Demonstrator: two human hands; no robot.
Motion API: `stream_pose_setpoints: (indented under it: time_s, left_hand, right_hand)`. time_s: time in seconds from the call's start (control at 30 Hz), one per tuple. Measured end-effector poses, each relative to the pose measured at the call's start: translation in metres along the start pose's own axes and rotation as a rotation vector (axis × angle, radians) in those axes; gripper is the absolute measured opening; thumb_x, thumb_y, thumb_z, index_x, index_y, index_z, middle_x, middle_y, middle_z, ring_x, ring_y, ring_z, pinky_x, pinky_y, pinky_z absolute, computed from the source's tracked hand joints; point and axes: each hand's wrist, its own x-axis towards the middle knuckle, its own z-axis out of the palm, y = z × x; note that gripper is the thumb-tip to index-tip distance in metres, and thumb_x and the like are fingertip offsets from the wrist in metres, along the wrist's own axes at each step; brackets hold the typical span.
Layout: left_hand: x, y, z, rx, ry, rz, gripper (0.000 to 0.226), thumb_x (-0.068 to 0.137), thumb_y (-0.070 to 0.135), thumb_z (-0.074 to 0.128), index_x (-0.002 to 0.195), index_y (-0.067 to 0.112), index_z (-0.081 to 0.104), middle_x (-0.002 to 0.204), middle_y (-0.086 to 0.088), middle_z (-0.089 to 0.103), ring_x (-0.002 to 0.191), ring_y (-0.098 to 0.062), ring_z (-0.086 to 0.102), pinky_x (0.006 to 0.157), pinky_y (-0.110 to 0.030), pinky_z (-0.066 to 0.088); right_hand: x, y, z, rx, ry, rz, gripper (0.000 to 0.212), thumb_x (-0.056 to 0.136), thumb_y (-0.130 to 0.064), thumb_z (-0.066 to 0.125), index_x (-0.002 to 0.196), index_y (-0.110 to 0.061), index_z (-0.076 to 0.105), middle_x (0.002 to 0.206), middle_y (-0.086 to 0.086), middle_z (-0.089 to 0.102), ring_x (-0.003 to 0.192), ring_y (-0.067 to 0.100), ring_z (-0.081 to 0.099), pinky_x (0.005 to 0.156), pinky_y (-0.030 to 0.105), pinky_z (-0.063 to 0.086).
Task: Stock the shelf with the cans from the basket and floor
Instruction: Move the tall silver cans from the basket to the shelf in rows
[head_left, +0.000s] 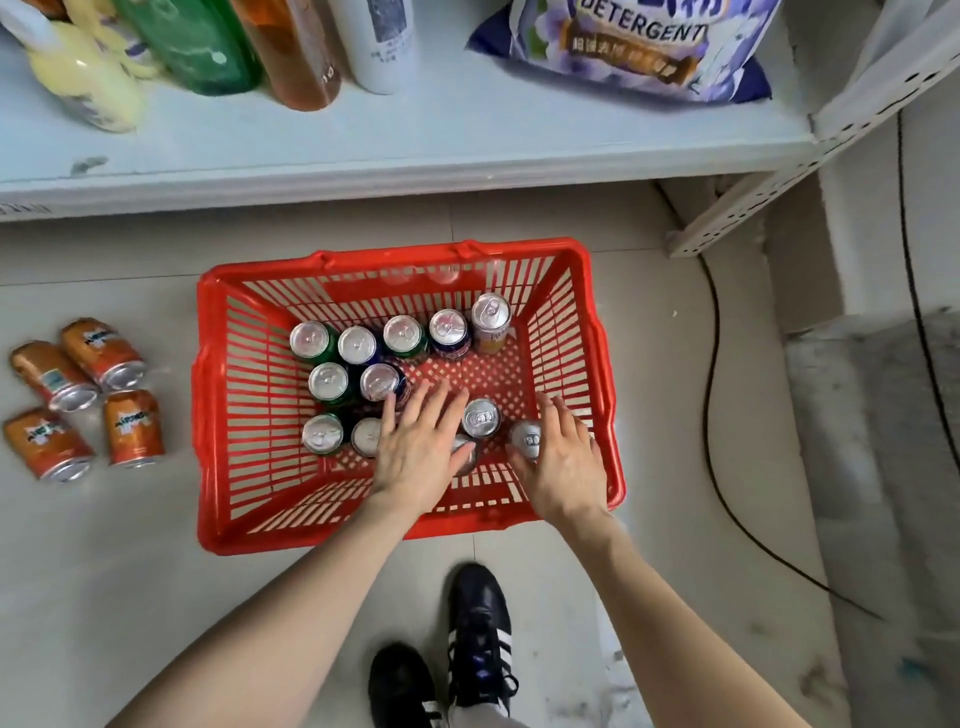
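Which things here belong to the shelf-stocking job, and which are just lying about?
Job: shelf, red basket, cans in it, four orange cans on the floor, left hand, right hand.
Lying about: detergent bag, bottles, black cable, shoes.

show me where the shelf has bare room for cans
Bare shelf runs along the front edge, and between the white bottle and detergent bag. The back left is crowded with bottles.
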Motion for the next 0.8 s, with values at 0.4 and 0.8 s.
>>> stream_pose_setpoints:
  time_s: [0.4, 0.8]
  left_hand:
    - [0.031, -0.003, 0.054, -0.032, -0.028, 0.033, 0.07, 0.09, 0.059, 0.041, 0.148, 0.026, 0.024, 0.152, 0.002, 0.035, 0.143, -0.021, 0.026, 0.116, -0.053, 0.018]
    - [0.049, -0.003, 0.056, -0.074, -0.024, 0.061, 0.064, 0.092, 0.056, 0.04, 0.148, 0.029, 0.024, 0.15, 0.004, 0.039, 0.141, -0.02, 0.028, 0.114, -0.05, 0.02]
  right_hand:
    - [0.039, 0.017, 0.029, 0.217, -0.139, 0.036, 0.079, 0.088, -0.045, 0.064, 0.149, -0.016, 0.023, 0.148, 0.009, 0.042, 0.133, 0.031, 0.043, 0.11, 0.041, 0.038]
    - [0.058, 0.037, 0.045, 0.425, -0.167, 0.063, 0.063, 0.079, -0.021, 0.079, 0.131, -0.017, 0.044, 0.11, -0.009, 0.059, 0.102, 0.011, 0.06, 0.068, -0.003, 0.038]
